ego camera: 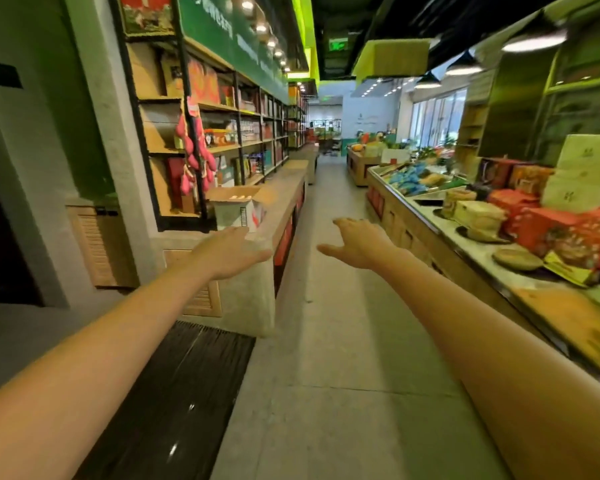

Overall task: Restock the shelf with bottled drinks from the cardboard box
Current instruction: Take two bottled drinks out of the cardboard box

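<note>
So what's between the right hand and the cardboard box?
In the head view, only the edge of the counter and bare aisle floor lie between the right hand and the cardboard box.

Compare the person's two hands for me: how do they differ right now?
The left hand reaches toward the open cardboard box on the left counter; the right hand is out over the aisle floor, near no goods. The left hand's thumb points right, the right hand's thumb points left. Both are open, palms down, and hold nothing.
</note>
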`<state>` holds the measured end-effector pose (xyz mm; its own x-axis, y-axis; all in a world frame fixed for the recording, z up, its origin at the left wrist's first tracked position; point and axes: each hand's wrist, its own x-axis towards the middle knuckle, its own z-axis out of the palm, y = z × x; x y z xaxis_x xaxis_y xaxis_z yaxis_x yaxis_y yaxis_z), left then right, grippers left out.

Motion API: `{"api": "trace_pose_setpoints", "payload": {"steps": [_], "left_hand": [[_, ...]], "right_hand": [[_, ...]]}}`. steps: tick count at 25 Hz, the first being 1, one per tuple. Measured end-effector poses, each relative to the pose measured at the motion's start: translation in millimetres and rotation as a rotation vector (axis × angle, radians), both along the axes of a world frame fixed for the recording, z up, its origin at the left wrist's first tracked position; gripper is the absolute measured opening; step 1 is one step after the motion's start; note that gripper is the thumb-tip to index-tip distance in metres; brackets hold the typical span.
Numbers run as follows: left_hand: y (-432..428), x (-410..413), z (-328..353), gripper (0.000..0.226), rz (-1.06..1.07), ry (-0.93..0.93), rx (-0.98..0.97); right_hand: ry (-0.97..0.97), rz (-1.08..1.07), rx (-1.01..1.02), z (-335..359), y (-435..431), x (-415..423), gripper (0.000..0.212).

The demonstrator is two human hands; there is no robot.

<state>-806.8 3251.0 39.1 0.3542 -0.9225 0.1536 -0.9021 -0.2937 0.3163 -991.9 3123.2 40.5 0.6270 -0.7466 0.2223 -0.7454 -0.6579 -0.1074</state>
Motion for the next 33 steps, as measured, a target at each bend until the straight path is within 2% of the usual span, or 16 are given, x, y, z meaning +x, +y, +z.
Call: {"api": "trace_pose_setpoints", "payload": {"steps": [2,10,18,21,24,27,33], "left_hand": [[-61,-13,3,0.085,-0.019,-0.011,-0.007],[-249,4,-6,0.078,0.0,-0.065,0.034],[-473,117,1,0.079,-0.08,-0.104,0.0],[-560,146,9,0.078,-0.112,-0.06,-0.025],[-641,166,5,0.081,-0.139,-0.135,0.019],[-735,201,-7,0.082,-0.104,-0.159,0.023],[-897,279,-10,0.081,0.025,-0.088,0.014]], "right_hand": [[0.015,-0.036,-0.007,1,-59,-19,0.073],[0.041,-0.045,-0.018,-12,-241,-14,0.073],[0.054,-0.049,-0.068,-6,-445,89,0.067],[0.034,-0.061,-0.051,-2,-524,123,0.069],[0.049,-0.061,-0.036,-6,-605,152,0.069],[0.051,-0.052,-0.04,-12,-704,189,0.069],[0.067,0.076,-0.063,-6,-893,275,0.065]]}}
